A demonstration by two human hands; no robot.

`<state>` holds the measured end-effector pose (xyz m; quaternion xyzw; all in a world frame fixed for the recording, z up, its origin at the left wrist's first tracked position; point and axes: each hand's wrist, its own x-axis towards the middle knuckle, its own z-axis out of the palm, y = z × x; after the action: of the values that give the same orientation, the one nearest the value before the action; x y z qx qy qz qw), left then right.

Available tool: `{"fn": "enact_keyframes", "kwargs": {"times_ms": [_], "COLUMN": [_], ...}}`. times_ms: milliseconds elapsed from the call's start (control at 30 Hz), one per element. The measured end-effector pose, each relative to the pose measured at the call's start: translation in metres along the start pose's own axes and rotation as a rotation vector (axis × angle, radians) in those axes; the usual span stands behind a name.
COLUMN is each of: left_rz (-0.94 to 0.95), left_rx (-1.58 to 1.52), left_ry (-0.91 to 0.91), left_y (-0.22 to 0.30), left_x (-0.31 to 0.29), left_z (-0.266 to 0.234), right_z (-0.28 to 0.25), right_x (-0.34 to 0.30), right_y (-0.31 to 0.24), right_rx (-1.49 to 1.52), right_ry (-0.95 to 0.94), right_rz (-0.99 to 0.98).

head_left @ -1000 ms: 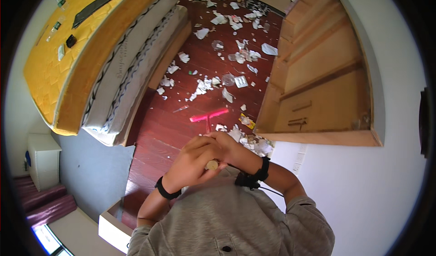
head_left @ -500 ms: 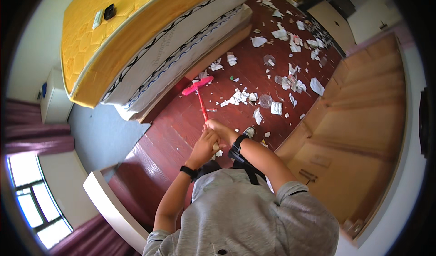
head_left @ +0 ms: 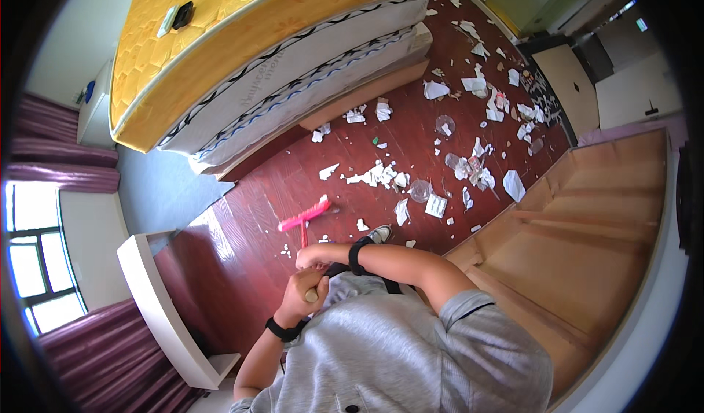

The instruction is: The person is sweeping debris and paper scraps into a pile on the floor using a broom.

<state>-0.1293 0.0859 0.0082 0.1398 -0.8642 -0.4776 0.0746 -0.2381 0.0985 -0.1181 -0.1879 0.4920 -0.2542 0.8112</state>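
A pink-headed broom (head_left: 308, 214) stands on the dark red floor ahead of me, its bristles low against the boards. My right hand (head_left: 317, 255) is wrapped round the red handle, lower down and closer to the head. Close to my body, my left hand (head_left: 299, 294) grips the handle's top, whose pale end pokes out by the thumb. Small white scraps (head_left: 284, 250) lie just left of the broom head. Beyond it is a heap of crumpled paper (head_left: 380, 175), with a clear plastic lid (head_left: 420, 191) to its right.
Stacked mattresses (head_left: 271, 68) fill the far left, yellow on top. A wooden bed frame (head_left: 587, 237) runs along the right. More paper litter (head_left: 495, 105) is strewn towards the back. A white panel (head_left: 150, 303) stands at left, near purple curtains (head_left: 110, 354).
The broom head has come back from beside the mattresses towards my feet. Both hands have drawn in closer to my body and left, still gripping the handle.
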Motion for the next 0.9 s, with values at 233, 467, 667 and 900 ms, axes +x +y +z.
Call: {"fn": "enact_keyframes", "kwargs": {"times_ms": [233,467,667,900], "left_rz": [-0.034,0.375,0.502,0.479], "left_rx": [-0.170,-0.126,-0.161,-0.255], "left_ry": [0.214,0.057,-0.155,-0.111], "left_y": [0.041,0.083,0.084,0.059], "left_x": [0.033,0.087,0.157,0.256], "left_z": [-0.010,0.010,0.058,0.095], "right_z": [-0.024,-0.066,-0.148,-0.273], "right_x": [0.016,-0.084,-0.141,-0.154], "right_y": [0.036,0.010,0.013,0.024], "right_rx": [0.056,-0.010,0.272,0.440], "right_ry": [-0.337,-0.033,0.479,0.771], "right_rz": [-0.251,-0.328,-0.412,-0.576]}}
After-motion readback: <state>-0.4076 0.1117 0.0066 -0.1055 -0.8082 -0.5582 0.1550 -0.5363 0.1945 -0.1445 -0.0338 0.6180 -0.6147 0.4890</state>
